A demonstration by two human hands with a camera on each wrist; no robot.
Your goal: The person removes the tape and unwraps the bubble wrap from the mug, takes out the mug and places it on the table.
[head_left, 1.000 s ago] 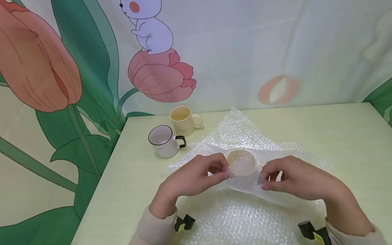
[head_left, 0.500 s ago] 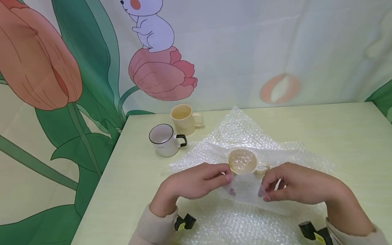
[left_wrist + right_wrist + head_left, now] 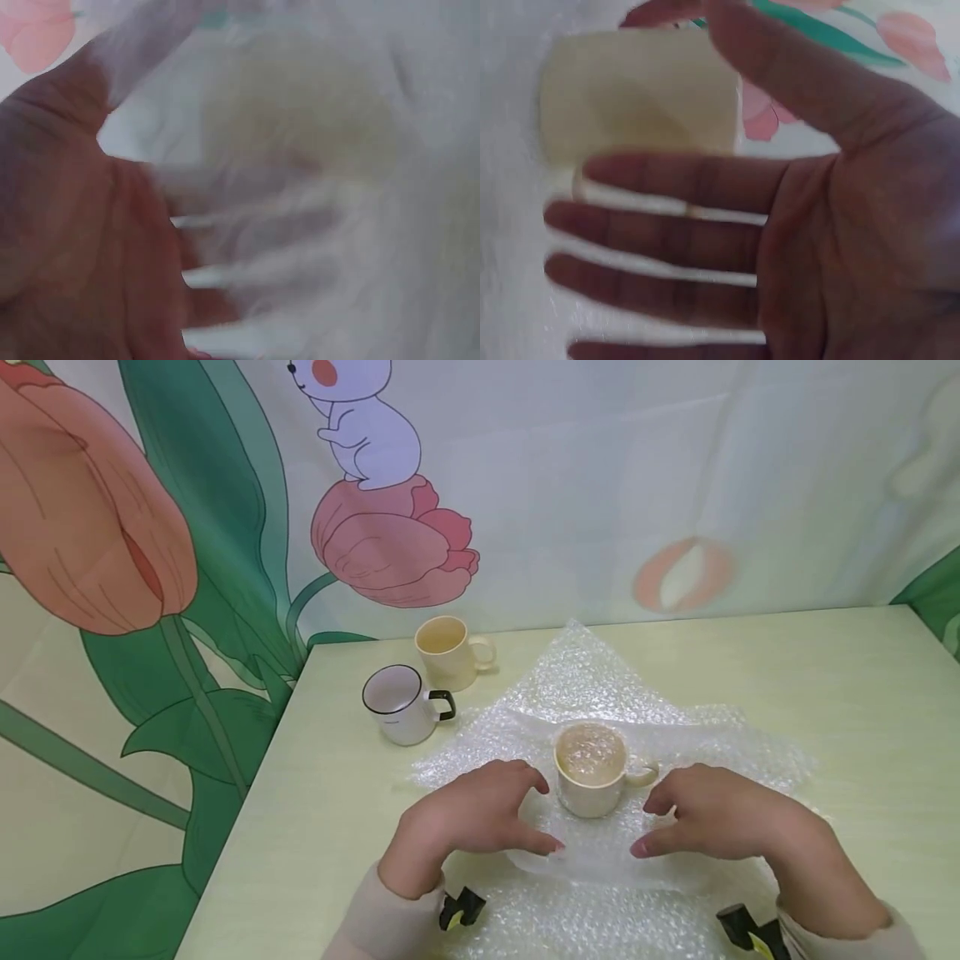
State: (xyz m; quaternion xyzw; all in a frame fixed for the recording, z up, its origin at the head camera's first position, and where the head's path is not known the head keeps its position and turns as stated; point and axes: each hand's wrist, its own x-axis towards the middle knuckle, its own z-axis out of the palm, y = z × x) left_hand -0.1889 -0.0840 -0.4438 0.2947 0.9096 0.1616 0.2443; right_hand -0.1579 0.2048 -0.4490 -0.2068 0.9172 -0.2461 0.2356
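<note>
A cream mug (image 3: 591,799) stands upright with crinkled clear wrap inside it, its handle toward the right. Beneath it lies a thin translucent sheet (image 3: 600,862) on top of a larger piece of bubble wrap (image 3: 588,672). To the mug's left is my left hand (image 3: 483,810), fingers spread and apart from the mug. My right hand (image 3: 723,817) is on the handle side, also spread and holding nothing. In the left wrist view, the translucent sheet (image 3: 435,232) hangs over the blurred fingers. The right wrist view has the mug (image 3: 634,90) beyond straight fingers (image 3: 682,232).
A white mug (image 3: 408,724) with a black rim and handle stands to the left on the pale table (image 3: 300,827). Close behind it is a yellow mug (image 3: 453,668). A printed curtain (image 3: 562,510) with tulips rises behind the table's back edge.
Both hands pinched the translucent sheet in front of the mug, drew it down toward me, then let go and spread. The mug's front and handle are now uncovered.
</note>
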